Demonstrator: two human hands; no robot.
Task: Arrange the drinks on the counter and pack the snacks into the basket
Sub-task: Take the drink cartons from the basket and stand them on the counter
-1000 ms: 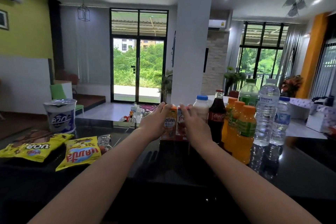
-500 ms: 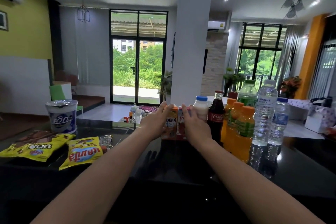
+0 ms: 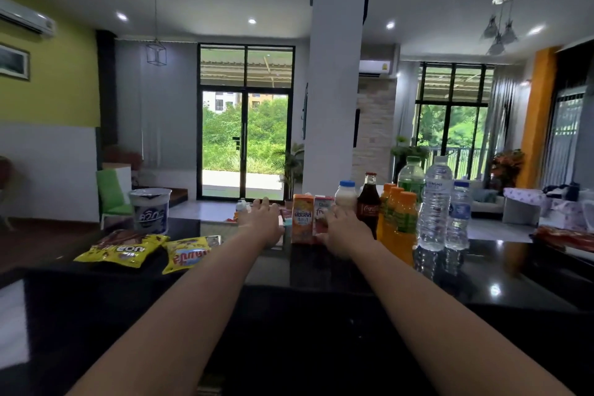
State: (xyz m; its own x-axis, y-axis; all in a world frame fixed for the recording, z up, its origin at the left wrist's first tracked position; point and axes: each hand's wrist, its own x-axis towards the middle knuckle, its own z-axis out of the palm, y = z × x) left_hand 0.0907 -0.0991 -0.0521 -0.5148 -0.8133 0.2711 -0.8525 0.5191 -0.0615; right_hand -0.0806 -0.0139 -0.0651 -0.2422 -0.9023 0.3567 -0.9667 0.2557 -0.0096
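Two small drink cartons stand side by side on the black counter (image 3: pixel 321 270): an orange carton (image 3: pixel 302 219) and a red and white carton (image 3: pixel 321 212). My left hand (image 3: pixel 262 219) hovers just left of the orange carton, fingers apart, holding nothing. My right hand (image 3: pixel 344 228) rests in front of the red and white carton, fingers spread; whether it touches the carton is unclear. To the right stand a white bottle (image 3: pixel 345 196), a cola bottle (image 3: pixel 369 202), orange juice bottles (image 3: pixel 398 222), a green bottle (image 3: pixel 411 177) and two water bottles (image 3: pixel 434 202).
Two yellow snack bags (image 3: pixel 125 251) (image 3: pixel 186 254) and a brown packet lie at the left of the counter, behind them a noodle cup (image 3: pixel 151 210). A red packet (image 3: pixel 565 238) lies at the far right. A white pillar rises behind the drinks.
Both hands have come off the two cartons. My left hand moved left and opened, my right hand dropped lower. The cartons stay upright together.
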